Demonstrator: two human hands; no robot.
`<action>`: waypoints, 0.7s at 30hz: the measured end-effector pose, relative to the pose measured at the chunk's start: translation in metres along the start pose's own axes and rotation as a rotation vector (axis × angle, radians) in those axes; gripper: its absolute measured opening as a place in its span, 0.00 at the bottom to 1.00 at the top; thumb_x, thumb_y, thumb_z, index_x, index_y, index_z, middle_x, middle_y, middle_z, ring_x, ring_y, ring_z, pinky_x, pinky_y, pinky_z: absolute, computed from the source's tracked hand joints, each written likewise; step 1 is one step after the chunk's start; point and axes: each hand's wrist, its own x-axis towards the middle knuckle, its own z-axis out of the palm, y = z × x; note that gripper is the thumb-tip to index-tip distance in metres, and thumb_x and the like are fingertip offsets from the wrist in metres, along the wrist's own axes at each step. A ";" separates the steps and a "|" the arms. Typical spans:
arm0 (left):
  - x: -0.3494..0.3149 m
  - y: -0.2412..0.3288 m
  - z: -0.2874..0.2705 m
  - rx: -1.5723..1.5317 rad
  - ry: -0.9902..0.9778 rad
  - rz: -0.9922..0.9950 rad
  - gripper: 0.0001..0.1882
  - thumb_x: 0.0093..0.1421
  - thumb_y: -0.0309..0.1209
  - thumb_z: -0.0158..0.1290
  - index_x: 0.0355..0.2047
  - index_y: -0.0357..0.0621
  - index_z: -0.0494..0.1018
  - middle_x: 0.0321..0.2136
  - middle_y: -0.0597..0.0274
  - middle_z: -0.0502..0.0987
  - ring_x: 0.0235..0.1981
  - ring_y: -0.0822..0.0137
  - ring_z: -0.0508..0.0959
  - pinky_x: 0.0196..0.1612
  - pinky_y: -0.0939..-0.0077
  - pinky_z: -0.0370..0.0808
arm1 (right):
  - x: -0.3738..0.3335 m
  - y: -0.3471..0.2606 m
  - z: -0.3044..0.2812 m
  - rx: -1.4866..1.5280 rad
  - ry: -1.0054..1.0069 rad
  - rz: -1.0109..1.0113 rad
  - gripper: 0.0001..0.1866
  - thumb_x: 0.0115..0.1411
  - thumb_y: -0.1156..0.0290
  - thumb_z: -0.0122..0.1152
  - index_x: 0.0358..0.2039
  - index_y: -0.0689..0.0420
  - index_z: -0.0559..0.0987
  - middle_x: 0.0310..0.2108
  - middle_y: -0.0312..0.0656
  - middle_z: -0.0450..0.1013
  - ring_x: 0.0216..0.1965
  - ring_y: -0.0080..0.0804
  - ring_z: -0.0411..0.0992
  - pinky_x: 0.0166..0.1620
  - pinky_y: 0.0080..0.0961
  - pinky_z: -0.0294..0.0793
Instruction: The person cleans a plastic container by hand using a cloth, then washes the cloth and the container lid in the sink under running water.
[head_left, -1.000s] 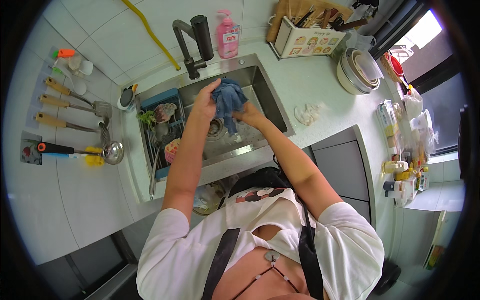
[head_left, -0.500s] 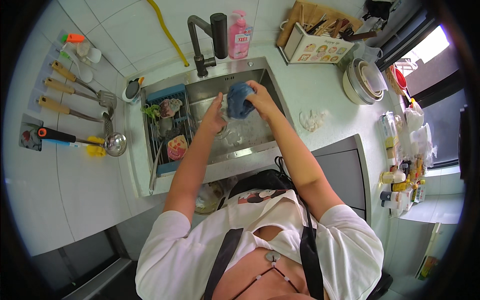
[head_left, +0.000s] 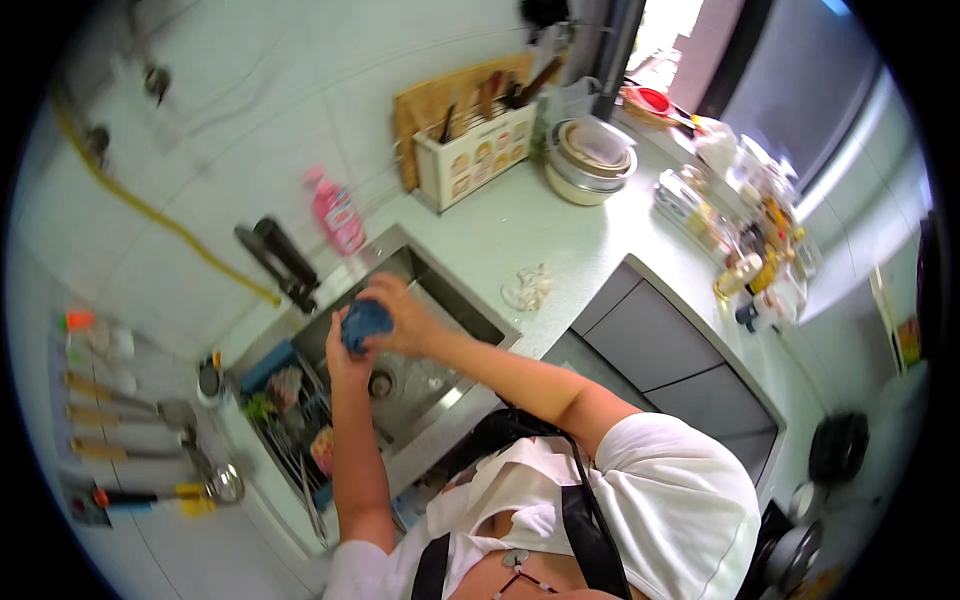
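Observation:
A bunched blue cloth (head_left: 366,326) is squeezed between my two hands above the metal sink (head_left: 425,372). On the cloth's left side, my left hand (head_left: 343,348) is closed against it, with part of the palm hidden. My right hand (head_left: 404,312) wraps it from the right, fingers curled over the top. Below the hands, the drain (head_left: 381,384) shows in the wet basin. A black faucet (head_left: 280,262) stands behind the sink.
A blue dish rack (head_left: 268,368) with sponges and greens fills the sink's left side. A pink pump bottle (head_left: 338,215), a utensil holder (head_left: 478,158) and stacked bowls (head_left: 588,170) stand behind. A crumpled whitish lump (head_left: 528,288) lies on the right counter. Ladle (head_left: 226,484) and spatulas hang left.
The view has swung toward the right. My left hand, apart from the cloth before, now presses on it together with my right hand. The cloth is bunched smaller.

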 end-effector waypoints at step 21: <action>0.053 -0.067 -0.008 -0.243 -0.345 -0.067 0.17 0.59 0.45 0.37 0.40 0.47 0.64 0.42 0.59 0.67 0.45 0.62 0.68 0.44 0.65 0.67 | 0.007 0.029 0.029 -0.099 0.259 0.179 0.08 0.42 0.66 0.58 0.19 0.56 0.72 0.26 0.42 0.68 0.34 0.44 0.65 0.37 0.38 0.65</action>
